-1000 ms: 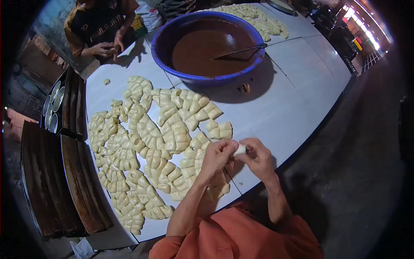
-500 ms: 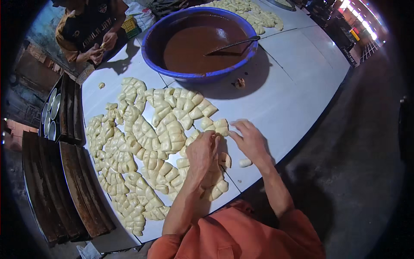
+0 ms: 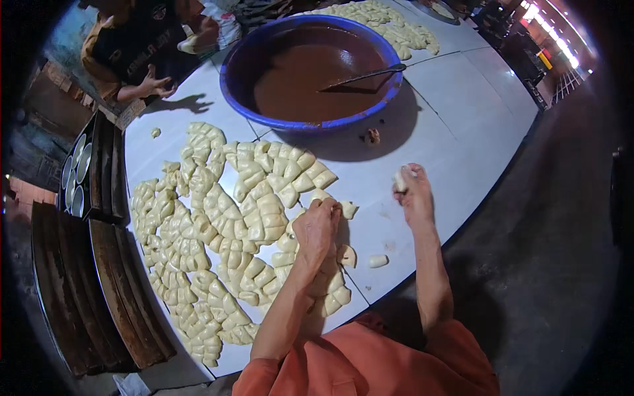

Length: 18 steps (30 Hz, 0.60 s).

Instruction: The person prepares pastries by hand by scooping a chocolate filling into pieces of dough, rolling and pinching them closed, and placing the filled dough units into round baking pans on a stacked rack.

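Cut pieces of pale dough (image 3: 264,214) cover the left and middle of the white table, lying in joined rows. My left hand (image 3: 316,228) is at their right edge, with its fingers closed on a dough piece (image 3: 348,210) that pokes out past the fingertips. Off to the right, my right hand (image 3: 417,195) is raised over bare tabletop and grips a small pale dough lump (image 3: 400,181) between thumb and fingers. A short dough roll (image 3: 378,261) lies alone between my forearms.
A large blue basin (image 3: 310,125) of brown liquid (image 3: 284,89) stands ahead, a dark long-handled utensil (image 3: 370,76) leaning in it. More dough (image 3: 386,23) lies behind it. Dark metal trays (image 3: 119,284) line the left edge. Across the table is another person (image 3: 148,49).
My right hand has moved right and away from the dough, carrying a lump. My left hand has shifted slightly right. The other person's hands have come apart.
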{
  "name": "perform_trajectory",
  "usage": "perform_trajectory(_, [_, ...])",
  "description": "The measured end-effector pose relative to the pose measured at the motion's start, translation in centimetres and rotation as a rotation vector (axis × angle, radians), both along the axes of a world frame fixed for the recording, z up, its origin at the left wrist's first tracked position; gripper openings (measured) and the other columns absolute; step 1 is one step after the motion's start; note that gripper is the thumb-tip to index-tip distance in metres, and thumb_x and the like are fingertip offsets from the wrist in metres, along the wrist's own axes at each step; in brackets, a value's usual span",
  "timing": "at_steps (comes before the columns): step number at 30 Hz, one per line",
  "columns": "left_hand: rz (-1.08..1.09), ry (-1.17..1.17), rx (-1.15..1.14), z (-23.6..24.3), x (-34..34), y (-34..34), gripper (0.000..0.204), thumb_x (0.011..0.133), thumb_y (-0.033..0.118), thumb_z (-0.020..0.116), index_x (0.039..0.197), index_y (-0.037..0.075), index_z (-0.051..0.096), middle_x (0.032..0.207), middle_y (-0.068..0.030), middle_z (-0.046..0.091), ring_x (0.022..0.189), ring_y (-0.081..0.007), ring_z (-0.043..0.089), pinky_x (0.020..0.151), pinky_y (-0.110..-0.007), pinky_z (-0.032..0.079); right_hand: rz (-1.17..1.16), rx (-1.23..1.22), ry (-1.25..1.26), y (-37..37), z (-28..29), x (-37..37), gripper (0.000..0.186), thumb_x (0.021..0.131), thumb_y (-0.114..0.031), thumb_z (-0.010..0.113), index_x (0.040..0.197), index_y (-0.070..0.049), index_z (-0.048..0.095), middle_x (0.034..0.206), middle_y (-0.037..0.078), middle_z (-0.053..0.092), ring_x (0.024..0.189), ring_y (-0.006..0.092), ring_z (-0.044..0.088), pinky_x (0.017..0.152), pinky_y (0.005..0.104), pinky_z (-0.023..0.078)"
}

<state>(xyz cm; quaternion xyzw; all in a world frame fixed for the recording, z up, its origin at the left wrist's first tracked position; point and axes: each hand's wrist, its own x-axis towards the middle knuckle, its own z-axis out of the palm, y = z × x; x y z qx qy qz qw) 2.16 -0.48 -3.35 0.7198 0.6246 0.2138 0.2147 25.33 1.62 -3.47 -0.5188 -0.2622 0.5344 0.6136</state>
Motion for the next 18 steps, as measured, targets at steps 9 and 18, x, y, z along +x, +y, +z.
perform_trajectory(9, [-0.068,-0.462,-0.153,3.3,1.0,-1.5,0.04,0.09,0.034,0.068,0.118,0.006,0.065,0.105,-0.0118,0.069,0.091,-0.021,0.068,0.072,-0.034,0.053,0.184,0.126,0.178,-4.4,3.3,-3.6,0.029,0.098,-0.016,0.054,0.125,-0.005,0.048,0.093,0.008,0.06,0.088,0.0181,0.061,0.083,0.0316,0.048])
perform_trajectory(18, [0.029,-1.281,-0.621,3.5,0.1,-1.0,0.031,0.088,0.02,0.073,0.11,0.0,0.065,0.09,-0.0064,0.069,0.081,-0.0102,0.061,0.074,-0.023,0.047,0.425,0.101,-0.51,-4.3,5.3,-7.4,0.037,0.101,-0.02,0.05,0.135,-0.005,0.047,0.131,0.016,0.058,0.119,0.0237,0.056,0.096,0.0303,0.046])
